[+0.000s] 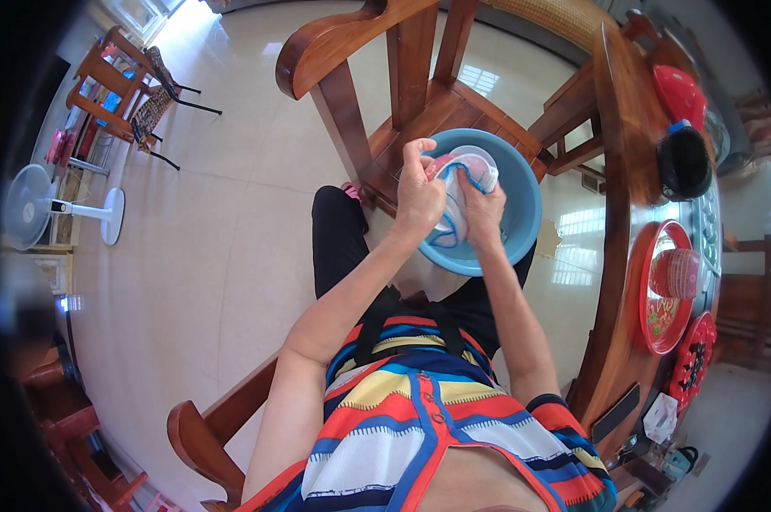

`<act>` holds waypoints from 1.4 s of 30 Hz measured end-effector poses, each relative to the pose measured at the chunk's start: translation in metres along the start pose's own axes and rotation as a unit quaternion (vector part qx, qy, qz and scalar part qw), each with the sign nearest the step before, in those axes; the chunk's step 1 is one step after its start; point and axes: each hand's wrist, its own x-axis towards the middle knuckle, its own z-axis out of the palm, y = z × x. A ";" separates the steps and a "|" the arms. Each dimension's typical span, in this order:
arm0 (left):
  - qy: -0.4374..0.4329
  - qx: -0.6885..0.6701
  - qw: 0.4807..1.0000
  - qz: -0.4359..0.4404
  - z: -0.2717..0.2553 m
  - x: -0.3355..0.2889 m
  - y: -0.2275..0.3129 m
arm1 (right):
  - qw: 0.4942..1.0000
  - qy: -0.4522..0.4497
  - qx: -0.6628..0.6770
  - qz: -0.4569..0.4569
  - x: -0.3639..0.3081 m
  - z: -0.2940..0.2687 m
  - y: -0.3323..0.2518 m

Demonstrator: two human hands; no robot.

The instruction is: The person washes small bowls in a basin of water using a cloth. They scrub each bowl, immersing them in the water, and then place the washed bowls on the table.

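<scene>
My left hand [421,200] is closed on a white cloth with blue edging [454,209], its index finger bent upward. On the cloth's other side my right hand [482,207] grips it, the thumb pressed into the fabric. Both hands are over a round light-blue basin [529,200], and the cloth hangs bunched between them. A patch of pink and a pale rounded edge show at the top of the cloth; I cannot tell whether they belong to it. The basin rests on the seat of a wooden chair [390,154]. My hands and the cloth hide much of its inside.
At right stands a long wooden table [603,282] bearing a red-rimmed tray [646,316], a stack of pink bowls [677,273], a black container [683,166] and a red cover [681,96]. A white fan [87,211] and patterned chair [151,107] stand on the tiled floor [240,213] at left.
</scene>
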 end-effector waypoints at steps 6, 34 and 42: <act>0.042 -0.064 0.994 0.077 0.013 -0.015 -0.001 | 0.868 -0.057 0.423 0.253 -0.031 0.025 0.016; -0.009 -0.033 0.997 0.067 0.011 -0.027 -0.006 | 0.880 -0.099 0.370 0.280 -0.034 -0.007 0.021; -0.323 0.214 0.922 -0.002 -0.025 -0.008 0.009 | 0.848 -0.187 -0.453 -0.204 -0.023 -0.042 -0.040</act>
